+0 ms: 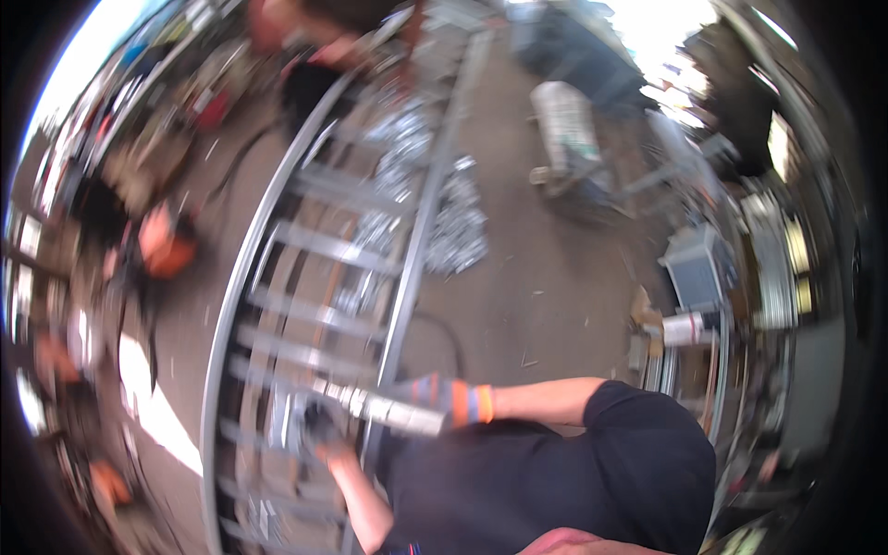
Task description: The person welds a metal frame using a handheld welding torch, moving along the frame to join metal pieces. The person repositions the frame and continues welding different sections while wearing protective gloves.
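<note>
A long silver metal frame (400,314) with several crossbars, like a ladder, runs away from me. Over its near part is a pale, silvery cylindrical tool (398,413) with a stepped narrow end pointing left; its exact kind is blurred. My right hand (439,398), in a grey glove with orange bands, is closed at the tool's thick end. My left hand (322,425), in a dark glove, is just below the narrow end, beside a shiny greyish piece (285,421) at the crossbars. Motion smears its fingers, so its grip is unclear.
Another person's arm (338,51) reaches over the frame's far end. Shiny silvery pieces (458,227) lie in heaps on the floor along and under the frame. An orange object (166,242) stands left, a white sack-like object (564,125) far right, and a grey box (696,268) right.
</note>
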A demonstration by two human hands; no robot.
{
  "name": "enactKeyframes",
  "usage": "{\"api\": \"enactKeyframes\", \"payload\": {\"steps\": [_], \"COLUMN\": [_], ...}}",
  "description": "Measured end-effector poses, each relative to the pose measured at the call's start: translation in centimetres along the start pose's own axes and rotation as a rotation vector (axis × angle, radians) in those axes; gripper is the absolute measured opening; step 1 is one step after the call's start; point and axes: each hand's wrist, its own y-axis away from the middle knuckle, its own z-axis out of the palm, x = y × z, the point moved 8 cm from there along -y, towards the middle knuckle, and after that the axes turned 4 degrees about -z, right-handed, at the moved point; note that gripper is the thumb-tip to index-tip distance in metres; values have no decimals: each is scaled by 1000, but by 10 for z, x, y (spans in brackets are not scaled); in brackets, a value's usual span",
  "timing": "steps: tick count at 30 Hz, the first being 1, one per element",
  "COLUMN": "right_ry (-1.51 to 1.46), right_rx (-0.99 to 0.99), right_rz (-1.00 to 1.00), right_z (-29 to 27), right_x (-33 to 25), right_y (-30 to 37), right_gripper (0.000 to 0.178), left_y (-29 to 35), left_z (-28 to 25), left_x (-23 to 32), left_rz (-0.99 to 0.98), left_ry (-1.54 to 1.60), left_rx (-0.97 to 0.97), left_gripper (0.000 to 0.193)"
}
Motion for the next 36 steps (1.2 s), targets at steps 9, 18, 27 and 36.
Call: {"api": "enactKeyframes", "payload": {"steps": [9,18,27,36], "right_ry": [-84,-242,-209,-72], "right_rx": [-243,-269,-287,-419], "right_rz": [111,236,223,29], "right_z": [252,313,337,377], "right_x": [4,31,42,82], "right_y": [-72,-84,-135,-188], "right_gripper": [55,64,60,58], "left_y": [51,46,34,-2], "left_z": [-37,-24,-25,-45], "left_x": [171,214,229,245], "left_rz": [534,667,627,394], "left_ry": [-456,-484,-480,-215], "left_rx": [195,117,109,92], "left_gripper": [22,20,19,33]}}
